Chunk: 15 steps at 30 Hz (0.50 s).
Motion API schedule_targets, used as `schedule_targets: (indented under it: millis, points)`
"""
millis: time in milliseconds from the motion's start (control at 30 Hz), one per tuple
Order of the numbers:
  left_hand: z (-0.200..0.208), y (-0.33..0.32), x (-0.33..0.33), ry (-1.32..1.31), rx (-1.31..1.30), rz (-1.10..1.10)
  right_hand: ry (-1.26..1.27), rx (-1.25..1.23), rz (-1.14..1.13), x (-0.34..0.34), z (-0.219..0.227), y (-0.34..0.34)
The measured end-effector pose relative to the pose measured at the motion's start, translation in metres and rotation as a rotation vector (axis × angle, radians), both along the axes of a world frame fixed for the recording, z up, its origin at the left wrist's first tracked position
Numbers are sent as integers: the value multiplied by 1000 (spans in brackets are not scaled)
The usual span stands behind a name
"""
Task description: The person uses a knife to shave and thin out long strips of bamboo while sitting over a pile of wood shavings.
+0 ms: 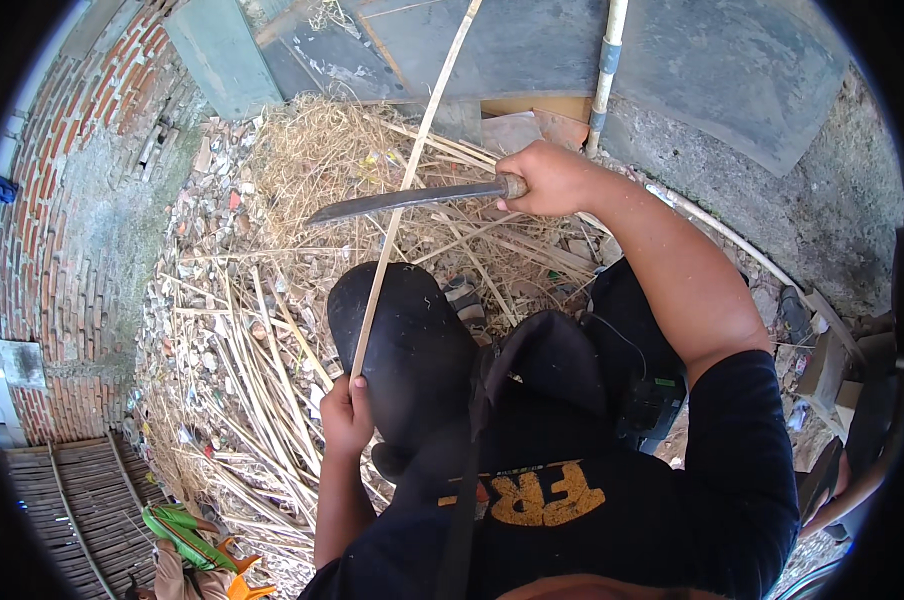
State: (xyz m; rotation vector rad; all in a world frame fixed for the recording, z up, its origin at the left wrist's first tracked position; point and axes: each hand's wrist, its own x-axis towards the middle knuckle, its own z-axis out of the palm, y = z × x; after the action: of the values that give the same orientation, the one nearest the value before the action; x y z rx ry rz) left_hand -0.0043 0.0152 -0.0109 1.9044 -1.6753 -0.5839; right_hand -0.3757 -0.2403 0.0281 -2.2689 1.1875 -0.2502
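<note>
In my right hand (550, 180) is the handle of a machete (402, 202), its long dark blade pointing left. The blade crosses a long, pale bamboo strip (408, 170) near the strip's middle; whether the edge bites into it I cannot tell. My left hand (347, 415) pinches the lower end of the strip between thumb and fingers. From there the strip slants up over my dark-clad left knee (397, 320) and runs on to the top of the view.
Many loose bamboo strips (272, 380) lie on the rubble at left. A heap of straw-like shavings (322, 170) is ahead. A brick wall (62, 230) stands left, a pipe (607, 75) and grey panels (722, 80) ahead. A slatted bamboo surface (72, 510) is lower left.
</note>
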Motion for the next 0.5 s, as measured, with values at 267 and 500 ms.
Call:
schedule_targets:
  millis: [267,500]
  points:
    - [-2,0,0,39,-16,5,-74,-81,32,0,-8,-2]
    - [11,0,-6,-45,39,2,-27,-85,2,-1,1,1]
